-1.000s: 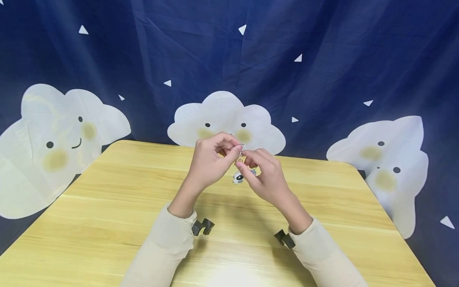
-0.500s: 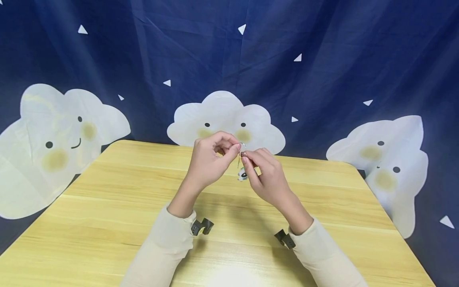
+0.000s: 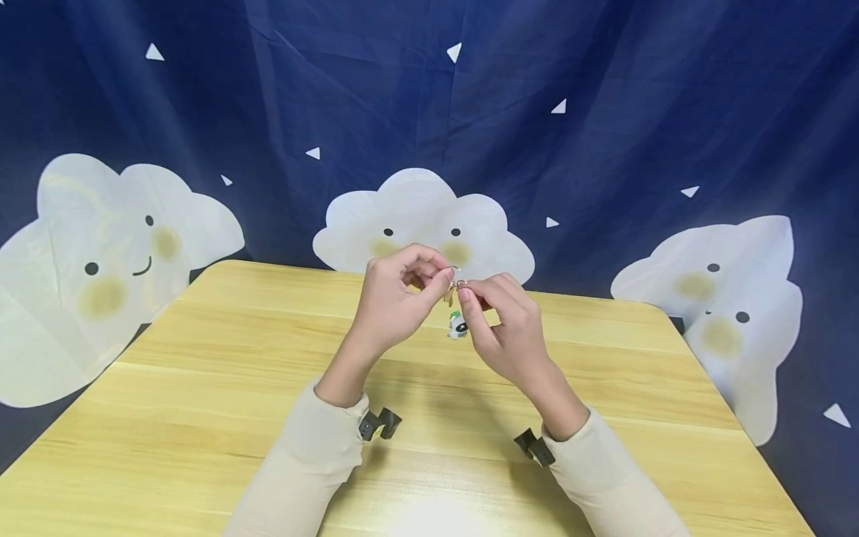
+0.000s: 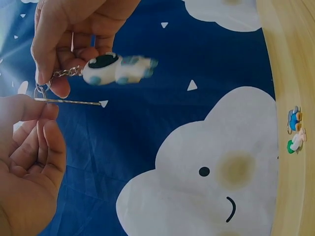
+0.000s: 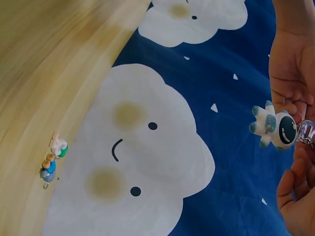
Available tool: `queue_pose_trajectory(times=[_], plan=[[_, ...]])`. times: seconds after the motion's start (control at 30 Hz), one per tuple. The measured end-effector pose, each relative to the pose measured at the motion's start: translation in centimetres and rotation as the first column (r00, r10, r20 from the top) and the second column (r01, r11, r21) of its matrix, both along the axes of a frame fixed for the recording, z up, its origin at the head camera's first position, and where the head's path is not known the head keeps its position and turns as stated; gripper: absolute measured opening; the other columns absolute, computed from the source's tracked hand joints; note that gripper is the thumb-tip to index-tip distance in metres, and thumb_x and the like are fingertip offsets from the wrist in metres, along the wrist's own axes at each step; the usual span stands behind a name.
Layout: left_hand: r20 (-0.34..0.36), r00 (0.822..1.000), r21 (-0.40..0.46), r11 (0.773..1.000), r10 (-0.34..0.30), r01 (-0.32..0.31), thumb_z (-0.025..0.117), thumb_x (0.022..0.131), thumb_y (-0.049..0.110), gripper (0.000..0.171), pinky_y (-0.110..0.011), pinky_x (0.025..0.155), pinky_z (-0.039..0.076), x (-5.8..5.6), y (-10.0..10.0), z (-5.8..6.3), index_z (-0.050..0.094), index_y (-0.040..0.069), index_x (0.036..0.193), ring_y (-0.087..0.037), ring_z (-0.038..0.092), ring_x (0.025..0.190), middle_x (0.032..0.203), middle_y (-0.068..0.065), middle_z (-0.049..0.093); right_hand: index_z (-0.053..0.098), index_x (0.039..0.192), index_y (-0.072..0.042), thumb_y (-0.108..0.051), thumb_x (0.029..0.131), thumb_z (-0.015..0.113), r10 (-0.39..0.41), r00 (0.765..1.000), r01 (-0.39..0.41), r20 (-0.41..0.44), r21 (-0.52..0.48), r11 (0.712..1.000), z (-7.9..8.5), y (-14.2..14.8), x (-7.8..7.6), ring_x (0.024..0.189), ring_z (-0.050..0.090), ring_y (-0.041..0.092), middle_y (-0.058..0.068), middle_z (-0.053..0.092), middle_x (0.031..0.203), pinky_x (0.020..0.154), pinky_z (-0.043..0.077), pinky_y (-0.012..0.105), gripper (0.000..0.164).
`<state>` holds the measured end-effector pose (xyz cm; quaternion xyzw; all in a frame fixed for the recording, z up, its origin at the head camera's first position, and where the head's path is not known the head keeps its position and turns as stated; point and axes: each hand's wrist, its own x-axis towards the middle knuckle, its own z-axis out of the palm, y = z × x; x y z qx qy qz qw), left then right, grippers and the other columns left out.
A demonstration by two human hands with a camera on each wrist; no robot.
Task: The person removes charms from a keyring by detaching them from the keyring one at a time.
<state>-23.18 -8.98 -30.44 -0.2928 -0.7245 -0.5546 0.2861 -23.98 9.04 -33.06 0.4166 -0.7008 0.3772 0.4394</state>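
In the head view my left hand (image 3: 403,294) pinches a silver split ring (image 3: 456,270) between thumb and forefinger. My right hand (image 3: 506,324) meets it from the other side, thumb and finger pinching the small ring at the end of a keychain. From that short chain (image 4: 68,72) hangs a white astronaut figure (image 4: 118,69) with a dark visor and blue-green details; the right wrist view shows this astronaut (image 5: 273,129) too. A thin, key-like metal strip (image 4: 76,102), seen edge-on, extends from the left fingertips. The fingers partly cover where the rings meet.
Two small figures lie on the wooden table (image 3: 201,418) beyond the hands: one blue and orange (image 4: 294,119), one white and green (image 4: 296,140). A dark blue curtain (image 3: 376,82) with white clouds hangs behind the far edge.
My right fingers have shifted slightly right and up, and the astronaut has swung with them toward the right. The left hand keeps its pinch on the split ring almost in place.
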Motion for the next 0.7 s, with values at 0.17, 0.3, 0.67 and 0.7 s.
queue_pose_trajectory(times=[0.17, 0.3, 0.67, 0.7], plan=[[-0.002, 1.000, 0.003, 1.000, -0.009, 0.009, 0.070, 0.093, 0.004, 0.004, -0.027, 0.060, 0.052, 0.11, 0.33, 0.01, 0.071, 0.000, 0.093, -0.014, 0.059, 0.065, 0.072, 0.000, 0.068, 0.074, 0.091, -0.001, -0.014, 0.100, 0.060, -0.008, 1.000, 0.008, -0.011, -0.017, 1.000, 0.10, 0.03, -0.06, 0.068, 0.057, 0.020, 0.006, 0.063, 0.073, 0.063, 0.049, 0.030, 0.021], [0.000, 1.000, -0.004, 1.000, -0.011, 0.011, 0.070, 0.093, 0.004, 0.004, -0.027, 0.060, 0.053, 0.07, 0.40, -0.06, 0.071, 0.001, 0.094, -0.013, 0.059, 0.065, 0.073, 0.000, 0.068, 0.074, 0.090, -0.001, -0.009, 0.096, 0.061, -0.025, 0.999, 0.024, -0.023, -0.017, 1.000, 0.24, 0.03, 0.02, 0.067, 0.058, 0.020, 0.006, 0.063, 0.073, 0.062, 0.049, 0.030, 0.017], [-0.025, 1.000, -0.060, 0.998, 0.007, -0.009, 0.073, 0.092, 0.006, 0.003, -0.027, 0.060, 0.054, -0.24, 0.17, -0.17, 0.071, 0.003, 0.091, -0.011, 0.060, 0.065, 0.074, 0.002, 0.070, 0.072, 0.089, 0.000, -0.010, 0.097, 0.059, -0.066, 0.996, 0.067, -0.062, 0.002, 0.998, 0.42, 0.37, -0.07, 0.067, 0.057, 0.020, 0.006, 0.062, 0.072, 0.061, 0.049, 0.030, 0.018], [-0.030, 1.000, -0.064, 0.998, 0.010, -0.012, 0.074, 0.091, 0.005, 0.003, -0.026, 0.061, 0.054, -0.26, 0.14, -0.15, 0.071, 0.003, 0.091, -0.010, 0.060, 0.065, 0.074, 0.002, 0.070, 0.072, 0.089, 0.000, -0.010, 0.097, 0.059, -0.066, 0.996, 0.067, -0.067, 0.008, 0.998, 0.44, 0.40, -0.06, 0.067, 0.056, 0.020, 0.006, 0.062, 0.072, 0.061, 0.049, 0.030, 0.019]])
